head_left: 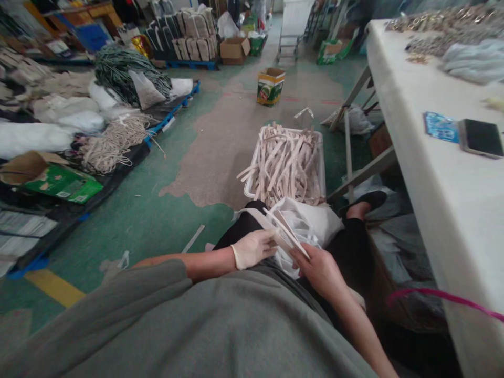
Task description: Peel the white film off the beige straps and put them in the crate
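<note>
We find our right hand (pixel 321 269) closed on pale flat strips (pixel 286 231) just off the white tub (pixel 249 187)'s near edge, our gloved left hand (pixel 252 249) half-curled against them, grip unclear; even, untwisted alignment is advisable.

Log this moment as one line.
Left hand: gloved, touching pale strips; right hand: holding pale strips; ahead: tub heaped with beige strips

Worn green workshop floor (pixel 165 220)
Brownish patches (pixel 216 157) break it; a white surface (pixel 449 189) stands on grey legs (pixel 348 149), blue pallets (pixel 193 91) near the floor's left edge.
</note>
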A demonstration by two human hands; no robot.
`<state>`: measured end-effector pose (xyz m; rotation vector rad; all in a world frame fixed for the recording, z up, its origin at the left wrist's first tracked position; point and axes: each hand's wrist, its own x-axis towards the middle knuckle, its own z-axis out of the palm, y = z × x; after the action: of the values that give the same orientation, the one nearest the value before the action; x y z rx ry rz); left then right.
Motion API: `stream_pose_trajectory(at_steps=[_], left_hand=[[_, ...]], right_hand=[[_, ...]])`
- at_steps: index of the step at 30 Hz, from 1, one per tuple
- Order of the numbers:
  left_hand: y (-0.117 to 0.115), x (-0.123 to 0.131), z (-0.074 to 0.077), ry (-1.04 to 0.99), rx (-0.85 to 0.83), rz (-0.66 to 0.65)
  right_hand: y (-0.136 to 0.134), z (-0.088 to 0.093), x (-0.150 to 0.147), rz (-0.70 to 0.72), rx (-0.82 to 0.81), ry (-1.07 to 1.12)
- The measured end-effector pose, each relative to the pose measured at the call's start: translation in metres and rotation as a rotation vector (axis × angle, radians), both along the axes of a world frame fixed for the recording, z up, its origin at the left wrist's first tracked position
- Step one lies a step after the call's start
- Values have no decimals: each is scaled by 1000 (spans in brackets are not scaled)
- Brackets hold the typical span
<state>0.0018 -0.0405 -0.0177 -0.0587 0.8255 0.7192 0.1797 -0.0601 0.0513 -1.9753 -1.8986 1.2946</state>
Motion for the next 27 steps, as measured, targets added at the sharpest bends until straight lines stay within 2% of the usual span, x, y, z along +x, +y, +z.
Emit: stream_pose_trajectory(at_steps=[3, 9, 12, 15, 18, 20, 22, 24, 27], left_hand=[[-2, 9, 6, -40, 23, -100], [21, -5, 6, 65, 53, 72], [13, 0, 6, 29, 46, -35], [2, 13, 12, -12, 12, -163], [8, 13, 21, 12, -29, -126], [19, 4, 26, 21, -51, -70], [28, -5, 30, 22, -64, -36], [32, -10, 31, 25, -70, -35], [28, -9, 31, 24, -25, -112]], right_hand=[[4, -1, -4, -26, 20, 13], [-11, 6, 17, -50, -22, 78], [-12, 1, 11, -100, 21, 45], [-4, -11, 2, -150, 83, 101], [-1, -19, 12, -282, 162, 255], [-5, -21, 26, -400, 217, 369], [-13, -22, 37, -460, 273, 467], [-20, -21, 40, -427, 335, 525], [-22, -20, 30, -230, 474, 527]])
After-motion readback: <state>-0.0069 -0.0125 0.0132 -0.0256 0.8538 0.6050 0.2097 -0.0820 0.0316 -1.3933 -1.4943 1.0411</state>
